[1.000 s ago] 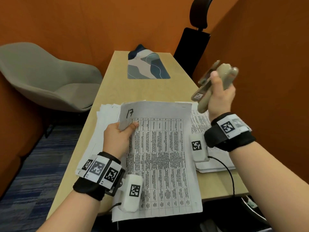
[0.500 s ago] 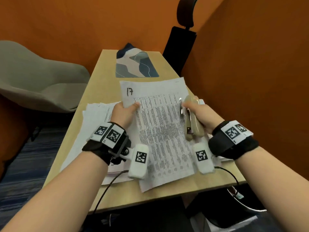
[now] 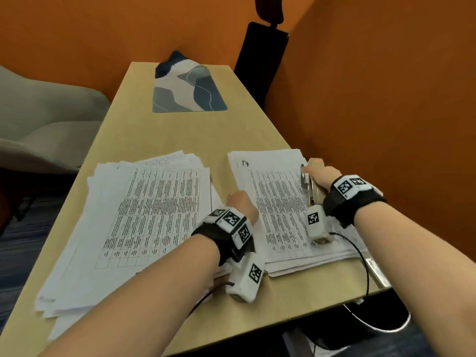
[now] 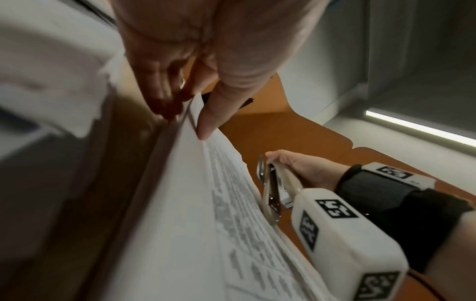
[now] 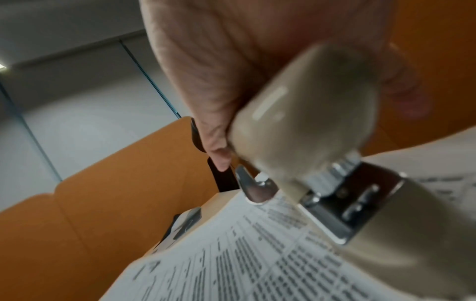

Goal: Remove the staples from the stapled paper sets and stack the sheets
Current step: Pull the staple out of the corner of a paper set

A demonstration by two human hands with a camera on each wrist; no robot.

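Orange walls (image 3: 386, 99) enclose the desk (image 3: 185, 140) on the far and right sides. Grey chair (image 3: 38, 124) left of desk, black chair (image 3: 260, 60) past its far right corner. Patterned mat (image 3: 188, 91) at far end of desk. No containers; paper sits straight on the desk top.

Left pile (image 3: 144, 215): big loose fanned stack on near left part of desk. Right pile (image 3: 280, 207), top sheet marked 17, on near right part of desk, close beside left pile w/ a strip of desk between.

Left hand (image 3: 242, 204) pinches left edge of right pile's top sheets, thumb on top, fingers (image 4: 165, 95) below. Right hand (image 3: 322, 176) curled round beige stapler (image 3: 313, 186), which lies on right pile's right edge.
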